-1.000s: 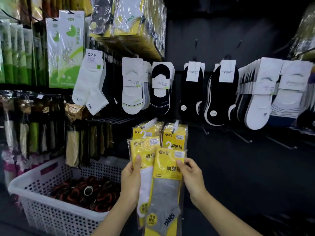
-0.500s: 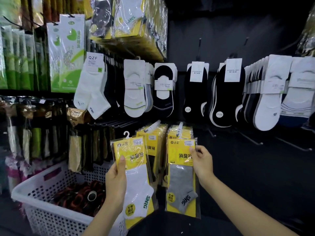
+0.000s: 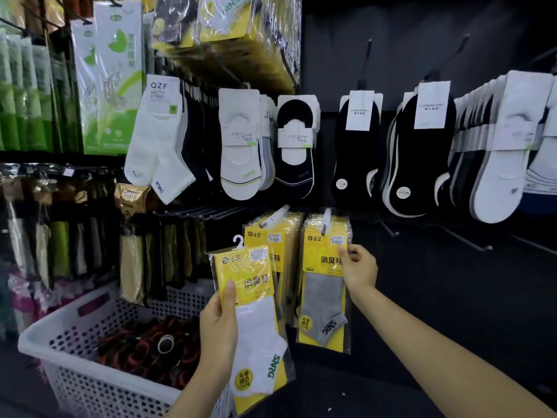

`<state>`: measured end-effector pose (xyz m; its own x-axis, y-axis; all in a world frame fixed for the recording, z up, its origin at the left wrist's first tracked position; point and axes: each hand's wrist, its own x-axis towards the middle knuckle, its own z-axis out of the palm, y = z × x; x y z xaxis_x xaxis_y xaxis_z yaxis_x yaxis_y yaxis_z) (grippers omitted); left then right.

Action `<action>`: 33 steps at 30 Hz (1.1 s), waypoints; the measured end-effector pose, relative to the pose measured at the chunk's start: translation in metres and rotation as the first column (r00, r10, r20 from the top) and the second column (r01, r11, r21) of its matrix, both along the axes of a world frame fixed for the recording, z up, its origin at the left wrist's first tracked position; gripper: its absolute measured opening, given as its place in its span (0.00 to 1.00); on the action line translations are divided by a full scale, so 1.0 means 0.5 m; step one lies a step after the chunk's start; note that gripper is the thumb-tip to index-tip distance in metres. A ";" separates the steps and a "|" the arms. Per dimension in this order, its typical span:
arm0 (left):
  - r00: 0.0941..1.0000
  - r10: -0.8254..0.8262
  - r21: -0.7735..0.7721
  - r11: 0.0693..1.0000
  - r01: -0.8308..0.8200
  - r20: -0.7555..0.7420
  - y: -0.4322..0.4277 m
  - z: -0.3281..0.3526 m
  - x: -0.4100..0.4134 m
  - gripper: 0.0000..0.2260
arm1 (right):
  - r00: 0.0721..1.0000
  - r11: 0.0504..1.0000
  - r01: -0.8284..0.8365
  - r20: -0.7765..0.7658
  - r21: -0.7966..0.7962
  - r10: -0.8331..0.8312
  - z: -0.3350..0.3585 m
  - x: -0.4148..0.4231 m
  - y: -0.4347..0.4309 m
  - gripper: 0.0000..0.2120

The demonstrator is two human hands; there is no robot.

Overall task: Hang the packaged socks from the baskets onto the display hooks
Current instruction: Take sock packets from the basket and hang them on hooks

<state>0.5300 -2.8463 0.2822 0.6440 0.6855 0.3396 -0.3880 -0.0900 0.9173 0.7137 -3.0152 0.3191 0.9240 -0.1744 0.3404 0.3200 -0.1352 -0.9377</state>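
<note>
My left hand grips a yellow pack of white socks, its white hanger hook free in the air, left of the display hooks. A yellow pack of grey socks hangs at the front of the stack on the right display hook. My right hand pinches that pack's upper right edge. A second stack of yellow packs hangs on the left display hook, just behind the white-sock pack.
A white perforated basket with dark red and black items stands at lower left. Rows of white and black socks hang above. Bare metal hooks stick out at right. More packaged goods fill the left racks.
My right hand lifted the grey-sock pack up onto the right hook, where it now hangs. My left hand moved the white-sock pack left and apart from it.
</note>
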 end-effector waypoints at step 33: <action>0.921 -0.351 0.015 0.933 0.359 -0.171 -0.136 0.042 0.052 0.16 | 0.955 0.940 -0.282 -0.037 0.193 0.294 0.024 -0.171 -0.056 0.04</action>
